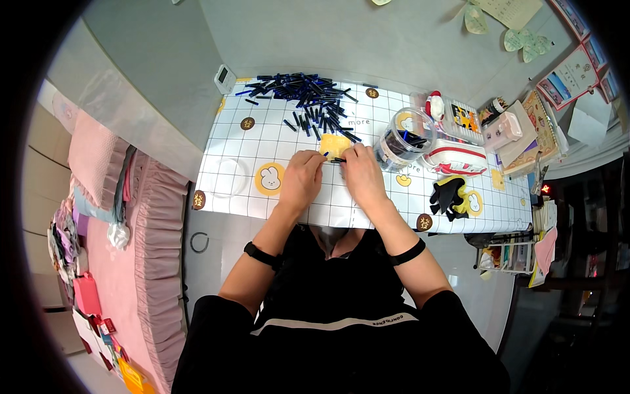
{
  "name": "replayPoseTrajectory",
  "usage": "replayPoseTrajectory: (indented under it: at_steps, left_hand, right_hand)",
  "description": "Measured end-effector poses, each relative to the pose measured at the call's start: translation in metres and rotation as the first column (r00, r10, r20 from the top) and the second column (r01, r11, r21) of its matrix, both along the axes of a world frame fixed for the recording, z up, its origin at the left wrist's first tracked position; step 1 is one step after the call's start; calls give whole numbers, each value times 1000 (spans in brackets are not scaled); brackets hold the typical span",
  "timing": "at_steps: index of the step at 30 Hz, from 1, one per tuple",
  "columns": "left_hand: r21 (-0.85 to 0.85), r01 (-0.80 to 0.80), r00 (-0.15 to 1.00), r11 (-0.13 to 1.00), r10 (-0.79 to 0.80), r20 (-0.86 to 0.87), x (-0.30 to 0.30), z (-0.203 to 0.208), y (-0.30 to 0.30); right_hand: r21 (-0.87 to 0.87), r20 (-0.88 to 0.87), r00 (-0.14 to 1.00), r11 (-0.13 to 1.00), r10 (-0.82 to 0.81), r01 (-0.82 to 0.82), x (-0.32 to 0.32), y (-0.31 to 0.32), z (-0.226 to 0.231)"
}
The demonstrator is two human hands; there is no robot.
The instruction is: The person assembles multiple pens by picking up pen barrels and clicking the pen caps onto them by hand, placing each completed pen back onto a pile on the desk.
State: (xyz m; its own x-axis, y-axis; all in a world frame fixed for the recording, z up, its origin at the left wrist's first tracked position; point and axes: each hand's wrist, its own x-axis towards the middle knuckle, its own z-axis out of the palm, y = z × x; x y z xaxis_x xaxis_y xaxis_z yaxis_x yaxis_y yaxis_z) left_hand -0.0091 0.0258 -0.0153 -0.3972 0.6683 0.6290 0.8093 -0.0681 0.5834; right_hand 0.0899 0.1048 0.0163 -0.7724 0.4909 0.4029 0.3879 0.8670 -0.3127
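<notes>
My left hand (303,176) and my right hand (362,172) meet over the near middle of the table. The left fingers are closed around the blue end of a small tube (325,155), mostly hidden by them. In the right fingertips is a short dark tube (338,160), like an ink cartridge. Just beyond my hands a loose heap of dark blue and black ink cartridges (305,88) spreads toward the wall. A clear round tub (397,154) leans beside my right hand, with several cartridges inside. Left of my left hand lies a clear round lid (227,178).
Right of the tub are a red-and-white pencil case (458,157), black and yellow gloves (451,197), a pink box (502,132) and a stack of notebooks (535,131). A small white timer (225,79) stands at the far left corner. A pink bed (125,262) lies to the left.
</notes>
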Motion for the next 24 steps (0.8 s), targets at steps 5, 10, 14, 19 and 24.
replayPoseTrajectory:
  at_steps: [5,10,14,19,24]
  left_hand:
    - [-8,-38,999,999,38,10,-1,-2,1]
    - [-27,-99,995,995,98,-35,-2,-3,2]
    - [-27,-138,989,990,137,-53,-3,-3,3]
    - [-27,-143,989,989,141,-50,-2,-3,2]
    - [-44,-129,991,991,128,-34,-1,-2,3]
  right_hand:
    - [-1,102,989,995,-103,104,-1,0,-3]
    - [85,2,995,991,-101,100,-10,5,-5]
    - [133,-7,995,986,-101,101,-14,12,-9]
    - [143,19,993,983,-119,115,-16,16,-10]
    - [158,61,989,979,-138,127,-17,16,-6]
